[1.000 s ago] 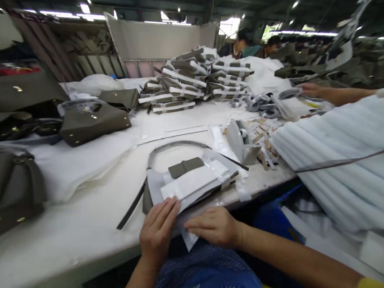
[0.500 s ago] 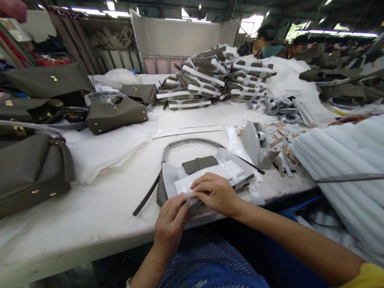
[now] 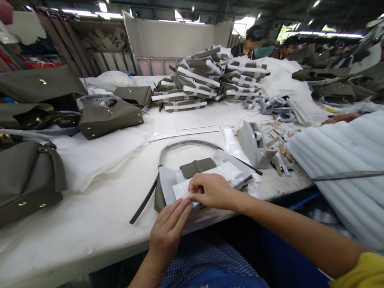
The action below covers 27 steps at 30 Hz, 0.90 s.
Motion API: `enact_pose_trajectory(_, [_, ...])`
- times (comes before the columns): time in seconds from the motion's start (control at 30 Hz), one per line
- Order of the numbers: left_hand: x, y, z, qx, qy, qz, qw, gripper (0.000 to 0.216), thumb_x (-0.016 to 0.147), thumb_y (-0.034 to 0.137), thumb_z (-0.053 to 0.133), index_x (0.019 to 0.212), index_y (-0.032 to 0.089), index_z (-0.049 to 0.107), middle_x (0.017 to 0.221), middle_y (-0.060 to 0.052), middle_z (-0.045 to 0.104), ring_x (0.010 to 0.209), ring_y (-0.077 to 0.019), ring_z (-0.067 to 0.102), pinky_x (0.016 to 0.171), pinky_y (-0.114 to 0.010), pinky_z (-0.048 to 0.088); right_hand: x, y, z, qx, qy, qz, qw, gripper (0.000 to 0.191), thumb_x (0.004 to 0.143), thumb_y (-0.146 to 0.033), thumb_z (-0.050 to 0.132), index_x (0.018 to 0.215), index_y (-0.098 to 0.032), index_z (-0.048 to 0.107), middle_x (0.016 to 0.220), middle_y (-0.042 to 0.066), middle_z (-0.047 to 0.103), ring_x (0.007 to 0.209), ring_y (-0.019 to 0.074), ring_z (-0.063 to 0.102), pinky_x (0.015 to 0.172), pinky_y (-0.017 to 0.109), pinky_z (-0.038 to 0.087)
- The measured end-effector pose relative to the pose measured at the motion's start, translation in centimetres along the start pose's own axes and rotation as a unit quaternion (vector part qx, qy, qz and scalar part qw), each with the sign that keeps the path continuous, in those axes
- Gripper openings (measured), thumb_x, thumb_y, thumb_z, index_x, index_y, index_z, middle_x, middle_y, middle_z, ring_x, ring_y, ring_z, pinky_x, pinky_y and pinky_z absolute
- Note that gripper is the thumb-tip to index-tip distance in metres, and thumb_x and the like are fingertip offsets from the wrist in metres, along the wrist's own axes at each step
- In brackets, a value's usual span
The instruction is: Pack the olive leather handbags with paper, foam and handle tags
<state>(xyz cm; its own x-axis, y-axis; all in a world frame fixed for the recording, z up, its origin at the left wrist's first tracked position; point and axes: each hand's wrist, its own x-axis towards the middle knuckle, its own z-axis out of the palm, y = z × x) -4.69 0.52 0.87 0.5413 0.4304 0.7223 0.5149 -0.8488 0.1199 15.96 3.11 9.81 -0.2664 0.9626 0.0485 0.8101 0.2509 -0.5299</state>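
A small stack of white paper and clear plastic packets [image 3: 212, 178] lies near the table's front edge, over an olive leather piece [image 3: 198, 166] and a long grey strap [image 3: 178, 146]. My right hand [image 3: 209, 191] rests on the packets with its fingers curled, pinching the near edge of a white sheet. Just below it, my left hand [image 3: 169, 230] has its fingers stretched out, their tips touching the same edge.
Olive handbags [image 3: 15, 181] stand along the left side, another bag [image 3: 110, 118] farther back. Wrapped olive pieces [image 3: 206, 81] are heaped at the back. White foam sheets [image 3: 360, 168] pile at the right, with paper scraps [image 3: 276, 140] beside them. Other people sit at the far end.
The view has shifted a little. My left hand has flattened out and slid slightly down and left; my right hand stays on the packets, pinching the sheet's edge.
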Motion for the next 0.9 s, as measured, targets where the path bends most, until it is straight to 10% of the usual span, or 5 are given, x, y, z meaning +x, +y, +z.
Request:
enact_pose_trajectory(0.27, [1.1, 0.7, -0.3, 0.031, 0.017, -0.025, 0.999, 0.036, 0.091, 0.010, 0.060, 0.127, 0.013, 0.060, 0.122, -0.008, 0.069, 0.112, -0.0216, 0.064, 0.101, -0.036, 0.049, -0.6, 0.4, 0.4, 0.016, 0.055, -0.047, 0.997, 0.006, 0.086, -0.025, 0.067, 0.084, -0.020, 0.067, 0.094, 0.000, 0.069, 0.065, 0.0094, 0.058, 0.068, 0.024, 0.045])
enact_pose_trajectory(0.4, [0.9, 0.3, 0.0, 0.026, 0.014, -0.024, 0.999, 0.039, 0.093, 0.013, 0.058, 0.132, 0.015, 0.057, 0.126, -0.007, 0.067, 0.113, -0.0214, 0.063, 0.104, -0.036, 0.046, -2.4, 3.9, -3.2, 0.061, 0.168, -0.076, 0.981, 0.013, 0.093, -0.025, 0.058, 0.101, -0.021, 0.067, 0.105, 0.004, 0.070, 0.090, 0.0145, 0.065, 0.088, 0.027, 0.049])
enact_pose_trajectory(0.57, [0.6, 0.0, 0.2, 0.019, 0.030, -0.018, 0.999, 0.041, 0.094, 0.015, 0.057, 0.136, 0.016, 0.055, 0.128, -0.006, 0.066, 0.114, -0.0204, 0.063, 0.108, -0.035, 0.042, -4.9, 11.9, -12.0, 0.025, 0.327, 0.205, 0.922, 0.032, 0.089, -0.028, 0.062, 0.120, -0.020, 0.063, 0.135, 0.010, 0.060, 0.124, 0.0253, 0.054, 0.112, 0.040, 0.036])
enact_pose_trajectory(0.67, [0.5, 0.0, 0.1, 0.017, 0.033, -0.014, 0.999, 0.042, 0.095, 0.015, 0.056, 0.137, 0.015, 0.054, 0.129, -0.007, 0.065, 0.115, -0.0198, 0.062, 0.110, -0.033, 0.039, -4.7, 15.9, -15.6, 0.104, 0.295, 0.364, 0.877, 0.023, 0.091, -0.029, 0.062, 0.108, -0.015, 0.067, 0.123, 0.014, 0.066, 0.116, 0.0267, 0.059, 0.105, 0.041, 0.043])
enact_pose_trajectory(0.9, [0.6, -0.1, 0.2, 0.020, 0.041, -0.013, 0.999, 0.036, 0.095, 0.018, 0.056, 0.131, 0.016, 0.059, 0.126, -0.006, 0.067, 0.113, -0.0192, 0.063, 0.110, -0.031, 0.039, -1.7, 18.8, -17.3, 0.276, 0.188, 0.438, 0.835, 0.024, 0.096, -0.034, 0.059, 0.104, -0.012, 0.064, 0.096, 0.005, 0.068, 0.080, 0.0147, 0.066, 0.072, 0.032, 0.057])
